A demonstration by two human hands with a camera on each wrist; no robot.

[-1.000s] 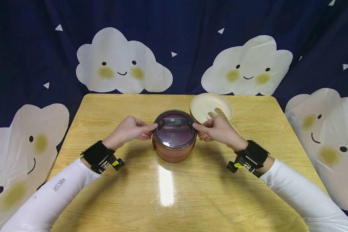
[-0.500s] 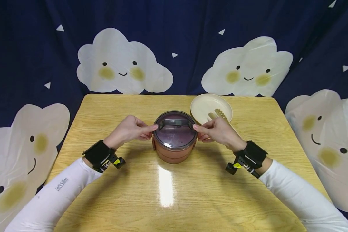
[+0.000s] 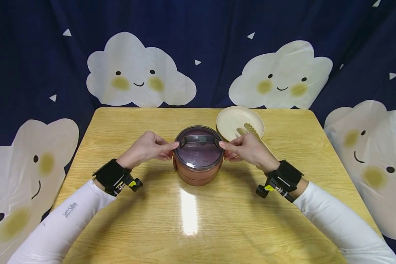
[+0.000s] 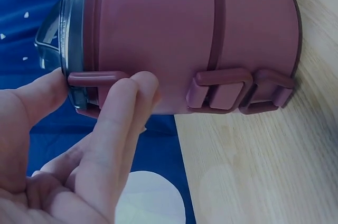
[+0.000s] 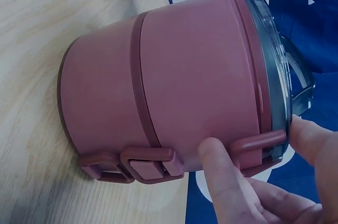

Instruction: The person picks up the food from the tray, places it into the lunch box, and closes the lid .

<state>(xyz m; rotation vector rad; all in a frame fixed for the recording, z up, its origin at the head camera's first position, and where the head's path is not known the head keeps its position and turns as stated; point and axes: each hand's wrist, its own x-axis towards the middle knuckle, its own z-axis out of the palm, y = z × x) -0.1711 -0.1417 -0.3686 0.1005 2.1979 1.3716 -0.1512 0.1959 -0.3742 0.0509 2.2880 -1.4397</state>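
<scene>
A round, reddish-pink lunch box (image 3: 198, 176) with two stacked tiers stands upright mid-table. Its dark see-through lid (image 3: 198, 158) is on, with an arched handle (image 3: 199, 139) on top. My left hand (image 3: 148, 146) pinches the lunch box at its left rim, thumb on the lid edge, fingers by the upper side latch (image 4: 97, 78). On the opposite side my right hand (image 3: 250, 148) does likewise at the right latch (image 5: 259, 142), its index finger lying against the wall. Lower side clips (image 4: 224, 92) show beneath the left fingers. The lunch box's contents are hard to make out.
Behind the right hand lies a cream plate (image 3: 229, 123) with a beige two-ended utensil (image 3: 250, 129) across it, partly hidden by that hand. The wooden table (image 3: 135, 227) ends at a dark blue curtain (image 3: 214, 29) with cloud shapes.
</scene>
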